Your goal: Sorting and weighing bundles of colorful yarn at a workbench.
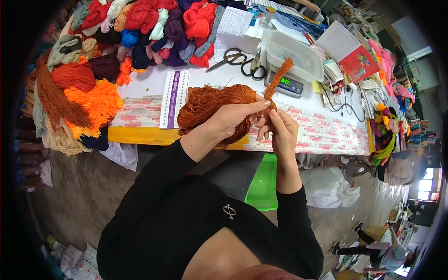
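A thick skein of rust-brown yarn [210, 105] lies across the table's front edge. My left hand [235, 119] is closed on its right end, thumb pointing right. Close beside it, my right hand [283, 127] pinches the same yarn between thumb and fingers. From between the hands a narrow, twisted-looking length of the yarn [279, 77] sticks up toward the scale. The fingertips partly hide how the strands run there. Left of the skein is a white and purple card strip with holes [173, 100].
Heaped coloured yarn skeins [140, 28] cover the table's left side. Black-handled scissors [228, 58] and a second black-handled cutter [254, 69] lie beyond my hands. A clear plastic tub [296, 53] sits on a digital scale [285, 87]. A green crate [262, 186] stands below the edge.
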